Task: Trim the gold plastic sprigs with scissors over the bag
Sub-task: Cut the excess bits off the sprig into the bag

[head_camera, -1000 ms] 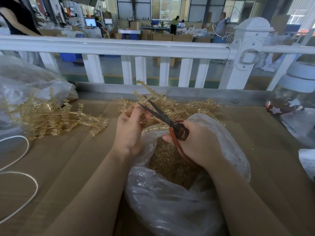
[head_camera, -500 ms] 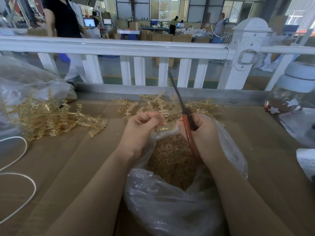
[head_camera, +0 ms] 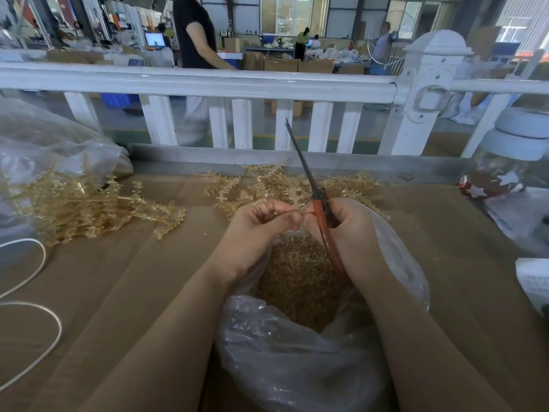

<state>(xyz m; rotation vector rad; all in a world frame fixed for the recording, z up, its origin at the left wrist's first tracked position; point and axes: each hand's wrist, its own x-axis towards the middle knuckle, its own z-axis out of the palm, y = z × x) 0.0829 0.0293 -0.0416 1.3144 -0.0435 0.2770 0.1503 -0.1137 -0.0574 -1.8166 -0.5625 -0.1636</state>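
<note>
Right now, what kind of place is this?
Probably a factory workshop: cardboard boxes stacked behind the white railing, a computer screen, and gold sprigs piled on the worktable.

No text, label or number is legible; the print on the white paper [head_camera: 533,285] at 3 o'clock is too blurred.
</note>
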